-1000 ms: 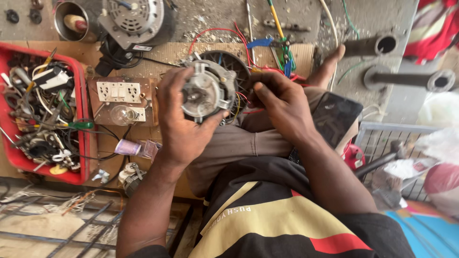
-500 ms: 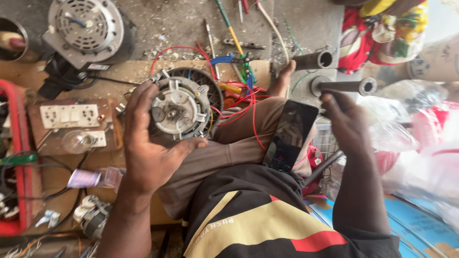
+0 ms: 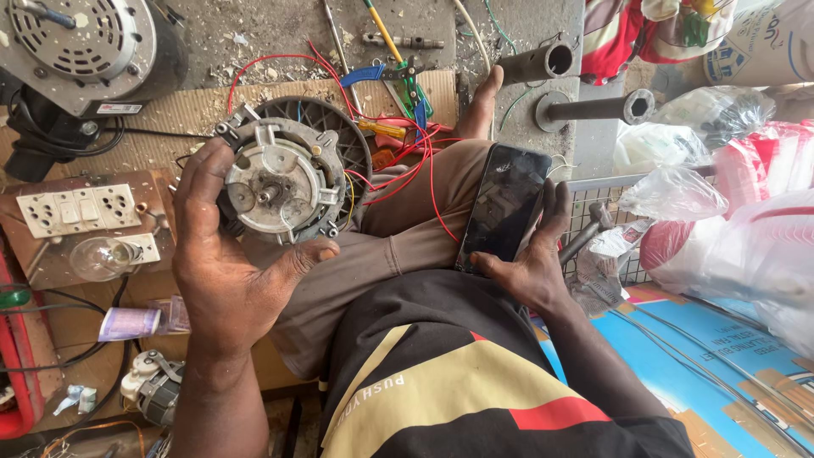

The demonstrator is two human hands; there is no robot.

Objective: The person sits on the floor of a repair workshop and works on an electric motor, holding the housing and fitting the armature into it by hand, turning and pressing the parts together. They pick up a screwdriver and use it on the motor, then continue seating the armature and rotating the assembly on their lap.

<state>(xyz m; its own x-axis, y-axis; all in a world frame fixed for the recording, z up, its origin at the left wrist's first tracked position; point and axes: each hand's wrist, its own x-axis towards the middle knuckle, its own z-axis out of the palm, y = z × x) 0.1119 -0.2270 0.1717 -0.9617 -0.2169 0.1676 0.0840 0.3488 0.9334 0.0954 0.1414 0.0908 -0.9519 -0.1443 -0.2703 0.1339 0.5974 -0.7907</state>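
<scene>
Fan motor (image 3: 280,182) in left hand (image 3: 225,263), phone (image 3: 504,208) in right hand (image 3: 530,263)

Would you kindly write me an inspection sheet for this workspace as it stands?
Surface: cardboard sheet over a gritty concrete floor.
Job's things: small electric motor, shaft end up, with red wires attached; black smartphone, screen dark.
Clutter: second motor, socket board, bulb, pliers, screwdriver.
Grippers: left hand grips the motor; right hand holds the smartphone.
Cables: red wires loop across the lap.
Surroundings: two metal pipes, plastic bags.
</scene>
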